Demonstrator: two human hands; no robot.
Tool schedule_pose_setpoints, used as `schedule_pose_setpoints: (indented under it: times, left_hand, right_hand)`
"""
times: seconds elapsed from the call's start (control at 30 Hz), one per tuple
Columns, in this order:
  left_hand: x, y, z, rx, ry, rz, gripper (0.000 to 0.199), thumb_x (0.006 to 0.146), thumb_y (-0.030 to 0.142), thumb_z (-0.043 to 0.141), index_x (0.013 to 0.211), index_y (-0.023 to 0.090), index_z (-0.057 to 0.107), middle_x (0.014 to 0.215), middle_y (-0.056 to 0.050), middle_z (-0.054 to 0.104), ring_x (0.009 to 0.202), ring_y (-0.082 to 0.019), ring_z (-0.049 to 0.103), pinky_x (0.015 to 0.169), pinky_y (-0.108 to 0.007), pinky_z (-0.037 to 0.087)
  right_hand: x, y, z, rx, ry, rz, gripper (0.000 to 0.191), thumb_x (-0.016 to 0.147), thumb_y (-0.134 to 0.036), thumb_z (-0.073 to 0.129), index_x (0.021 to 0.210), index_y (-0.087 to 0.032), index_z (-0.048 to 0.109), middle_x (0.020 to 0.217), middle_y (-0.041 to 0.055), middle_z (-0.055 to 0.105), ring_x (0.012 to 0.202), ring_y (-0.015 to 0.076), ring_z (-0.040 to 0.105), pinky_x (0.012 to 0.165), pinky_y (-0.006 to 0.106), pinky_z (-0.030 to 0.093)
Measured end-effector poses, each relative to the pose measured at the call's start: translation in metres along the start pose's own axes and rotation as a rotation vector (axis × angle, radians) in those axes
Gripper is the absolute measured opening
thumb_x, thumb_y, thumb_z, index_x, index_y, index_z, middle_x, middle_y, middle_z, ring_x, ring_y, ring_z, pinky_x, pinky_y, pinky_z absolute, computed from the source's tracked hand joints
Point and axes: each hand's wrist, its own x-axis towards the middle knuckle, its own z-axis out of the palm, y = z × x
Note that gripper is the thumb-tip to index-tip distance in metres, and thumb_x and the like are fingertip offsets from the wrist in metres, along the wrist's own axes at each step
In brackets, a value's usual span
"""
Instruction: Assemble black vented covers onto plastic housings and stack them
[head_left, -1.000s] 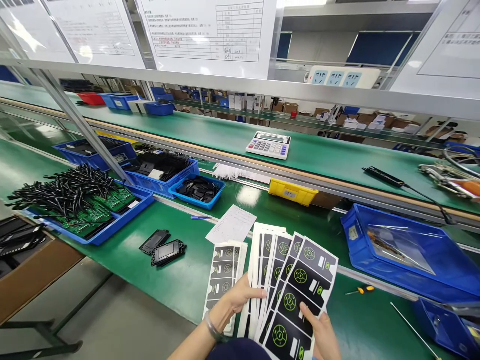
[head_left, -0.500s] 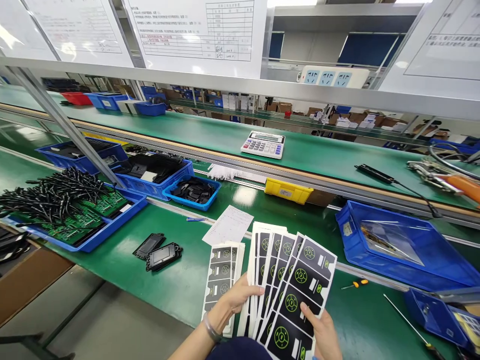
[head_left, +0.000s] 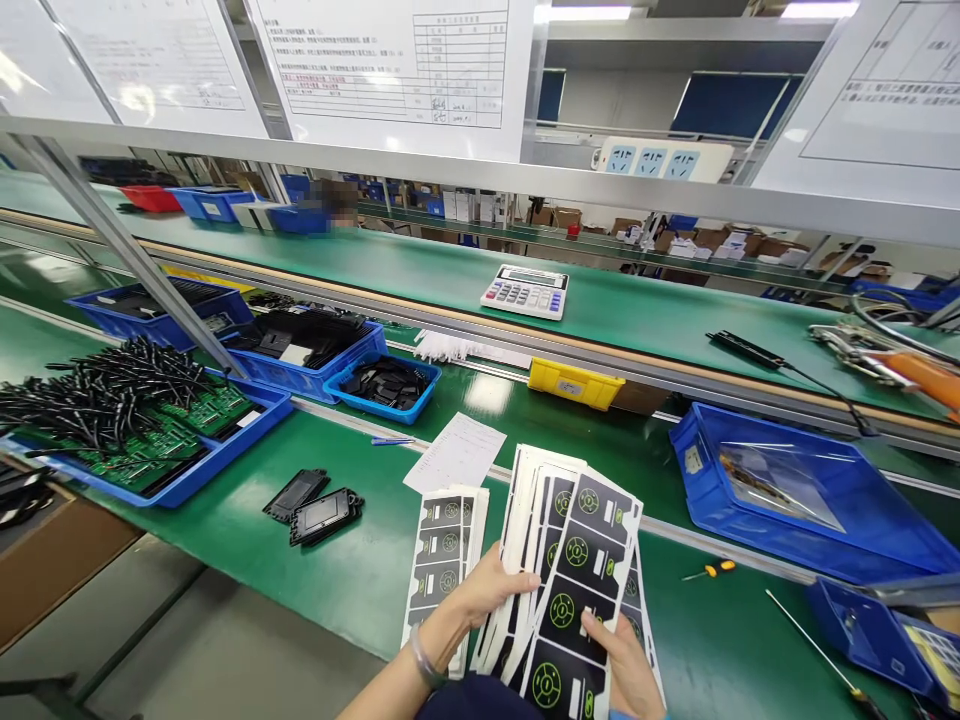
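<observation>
Fanned sheets of black label stickers (head_left: 564, 610) with green ring marks are held up between my two hands, low in the middle of the head view. My left hand (head_left: 491, 590) grips the left part of the bundle, thumb across its front. On the right, my right hand (head_left: 626, 660) pinches the front sheets, thumb on the printed face. Another stack of label sheets (head_left: 435, 560) lies on the bench just left of my left hand. Behind it is a handwritten paper (head_left: 457, 452). Two black plastic housings (head_left: 324, 515) lie further left.
A blue tray of circuit boards with black cables (head_left: 135, 420) stands left, blue bins (head_left: 300, 360) behind. To the right are a large blue bin (head_left: 795, 500), small screwdriver (head_left: 709, 570) and long screwdriver (head_left: 817, 650). A calculator (head_left: 525, 292) sits on the upper shelf.
The fan of label sheets has narrowed. My right hand has shifted slightly left with the front sheets, which now overlap the others more, and some sheets show behind at the right.
</observation>
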Motion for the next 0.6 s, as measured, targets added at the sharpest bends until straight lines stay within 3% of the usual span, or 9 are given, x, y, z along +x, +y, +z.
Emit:
schedule_pose_setpoints:
  times: [0.2, 0.4, 0.6]
  left_hand:
    - [0.0, -0.005, -0.013, -0.037, 0.063, -0.06, 0.056, 0.056, 0.023, 0.084, 0.107, 0.015, 0.062, 0.108, -0.013, 0.071, 0.103, -0.029, 0.065, 0.098, -0.045, 0.047]
    - [0.0, -0.011, -0.018, -0.177, 0.078, -0.103, 0.051, 0.056, 0.03, 0.086, 0.1, 0.015, 0.066, 0.103, -0.013, 0.073, 0.107, -0.032, 0.064, 0.098, -0.047, 0.046]
    - [-0.003, -0.009, -0.012, -0.227, -0.05, -0.08, 0.053, 0.058, 0.035, 0.086, 0.103, 0.014, 0.068, 0.096, -0.012, 0.073, 0.104, -0.031, 0.065, 0.093, -0.043, 0.05]
  right_hand:
    - [0.003, 0.007, -0.016, 0.066, 0.03, 0.006, 0.082, 0.058, -0.035, 0.085, 0.132, -0.031, 0.05, 0.105, 0.0058, 0.072, 0.096, 0.0281, 0.068, 0.079, 0.041, 0.058]
    - [0.008, 0.014, -0.031, 0.112, 0.053, 0.016, 0.084, 0.055, -0.036, 0.087, 0.13, -0.028, 0.052, 0.112, 0.0097, 0.07, 0.098, 0.0307, 0.067, 0.084, 0.047, 0.056]
    - [0.013, 0.014, -0.031, 0.099, 0.02, 0.0, 0.082, 0.05, -0.04, 0.089, 0.125, -0.028, 0.058, 0.111, 0.0116, 0.07, 0.098, 0.0332, 0.067, 0.083, 0.051, 0.055]
